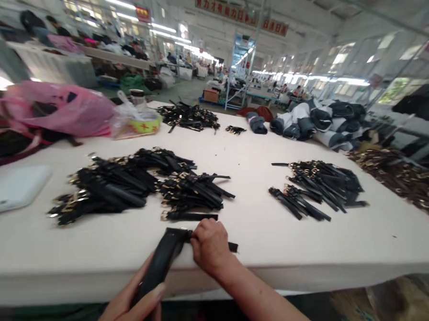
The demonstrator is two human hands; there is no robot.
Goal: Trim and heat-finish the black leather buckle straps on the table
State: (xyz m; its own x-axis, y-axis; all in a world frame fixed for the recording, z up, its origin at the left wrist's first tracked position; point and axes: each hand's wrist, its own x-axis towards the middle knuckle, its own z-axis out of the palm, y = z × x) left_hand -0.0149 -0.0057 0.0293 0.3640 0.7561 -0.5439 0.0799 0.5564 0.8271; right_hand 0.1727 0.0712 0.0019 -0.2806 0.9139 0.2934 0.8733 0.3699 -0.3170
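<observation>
My left hand [139, 298] is wrapped round a wide black strap [162, 256] that slants up from the table's front edge. Closed at the strap's far end, my right hand [211, 244] pinches a narrower black part there; its fingertips hide the exact grip. A short black strap end [233, 247] sticks out to the right of that hand. Just beyond my hands lies a single black buckle strap [192, 216] with a gold buckle. Behind it are a small pile of black buckle straps [194, 190] and a larger heap [115, 182] to the left.
More black straps [320, 188] lie to the right on the white table [252, 197], with brown straps [406, 181] at its right edge. Rolled grey fabric [306, 120] sits at the back. A pink bag [57, 111] and a white tablet-like object [18, 187] are at left.
</observation>
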